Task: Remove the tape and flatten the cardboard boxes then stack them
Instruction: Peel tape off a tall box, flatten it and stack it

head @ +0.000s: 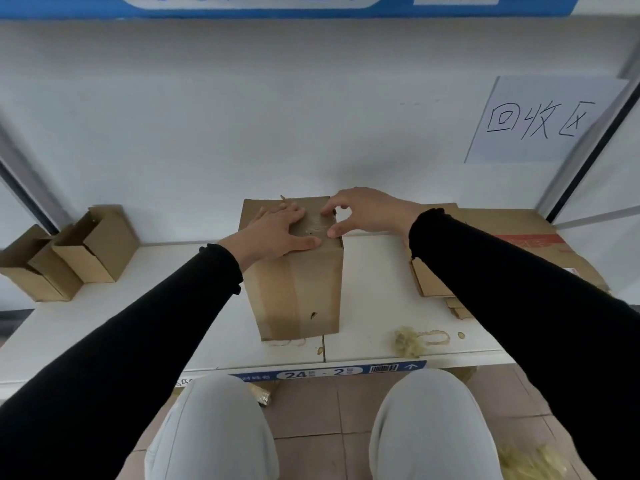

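The cardboard box [298, 271] stands upright mid-shelf [377, 306], its top taped. Your left hand [277, 233] lies flat on the lid, fingers straight; your right hand [363, 211] curls forefinger and thumb onto the tape [317, 225] at the lid's right edge, though you cannot tell whether it is pinched. Flattened boxes [519, 244] lie to the right.

White shelf board [194, 327] in front of me, blue label strip [332, 371] on its front edge. Upright taped box [298, 285] stands mid-shelf – my landmark. Left of it, well apart: two small open boxes [69, 258], touching, by the back wall. Right of it: stack of flattened cardboard [519, 237]. Near the box's front right – a wad of peeled tape [410, 341] plus small scraps.
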Action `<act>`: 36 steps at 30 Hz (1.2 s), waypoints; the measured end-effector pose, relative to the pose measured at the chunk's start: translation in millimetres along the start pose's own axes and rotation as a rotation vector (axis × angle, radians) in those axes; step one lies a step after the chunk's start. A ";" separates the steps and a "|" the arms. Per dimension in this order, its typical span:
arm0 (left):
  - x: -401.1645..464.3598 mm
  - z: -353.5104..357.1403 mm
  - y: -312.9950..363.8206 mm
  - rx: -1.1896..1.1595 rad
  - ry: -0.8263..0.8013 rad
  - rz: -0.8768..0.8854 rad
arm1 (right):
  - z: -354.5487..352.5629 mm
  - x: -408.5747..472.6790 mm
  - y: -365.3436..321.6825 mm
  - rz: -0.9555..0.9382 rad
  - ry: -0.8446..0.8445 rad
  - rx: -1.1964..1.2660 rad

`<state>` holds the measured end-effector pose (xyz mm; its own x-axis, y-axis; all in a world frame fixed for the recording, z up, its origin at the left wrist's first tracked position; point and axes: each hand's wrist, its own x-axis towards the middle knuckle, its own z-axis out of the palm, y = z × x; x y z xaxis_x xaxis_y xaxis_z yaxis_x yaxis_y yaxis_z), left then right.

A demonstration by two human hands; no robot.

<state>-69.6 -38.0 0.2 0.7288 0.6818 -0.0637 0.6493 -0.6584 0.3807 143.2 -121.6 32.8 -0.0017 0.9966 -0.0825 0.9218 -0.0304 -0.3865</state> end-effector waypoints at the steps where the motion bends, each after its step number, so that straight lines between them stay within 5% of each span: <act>1: 0.0 0.4 0.0 0.001 -0.002 0.005 | -3.0 2.3 0.8 -0.005 0.005 -0.051; 8: 0.9 2.3 2.6 0.004 -0.001 0.021 | -0.9 2.4 2.5 -0.169 0.173 -0.419; 17: 5.9 -1.4 6.9 0.047 -0.060 0.012 | -13.3 4.8 -3.2 -0.144 -0.031 -0.364; 31: 6.4 3.0 3.3 0.038 -0.029 0.032 | -1.0 -5.7 -34.2 -0.139 0.045 -0.953; 36: -0.6 0.4 -7.1 0.022 -0.063 0.051 | 4.8 -18.2 18.6 0.053 0.105 -0.689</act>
<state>-74.6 -33.9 -2.8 0.7731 0.6259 -0.1027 0.6146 -0.6993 0.3650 158.5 -140.6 22.7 0.0559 0.9983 0.0177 0.9554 -0.0586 0.2893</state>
